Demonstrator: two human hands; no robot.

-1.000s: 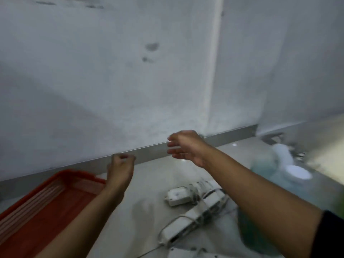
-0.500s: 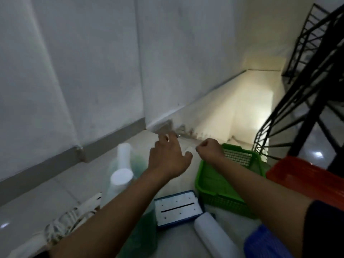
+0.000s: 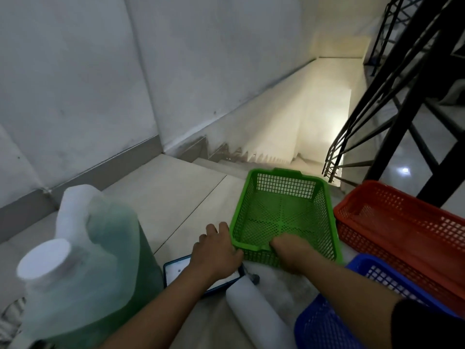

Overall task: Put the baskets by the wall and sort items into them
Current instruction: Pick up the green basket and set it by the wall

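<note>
From the head view we look down on a pale tiled landing [image 3: 176, 197] — a grey wall [image 3: 75, 84] fills the upper left of the frame, and stairs [image 3: 289, 137] drop away at upper centre beside a black railing [image 3: 402, 102] on the right. At lower centre our left hand [image 3: 217, 251] wraps the near left corner of the green basket [image 3: 281, 217], and our right hand [image 3: 293, 253] is clamped over its near rim, fingers inside. The basket sits at the stair edge, apart from the wall. A red basket [image 3: 402, 222] lies just beside it at right, a blue basket [image 3: 334, 321] at lower right. A jug of green liquid [image 3: 95, 260] crowds the lower left — bare floor lies open between it and the green basket, along the wall.
</note>
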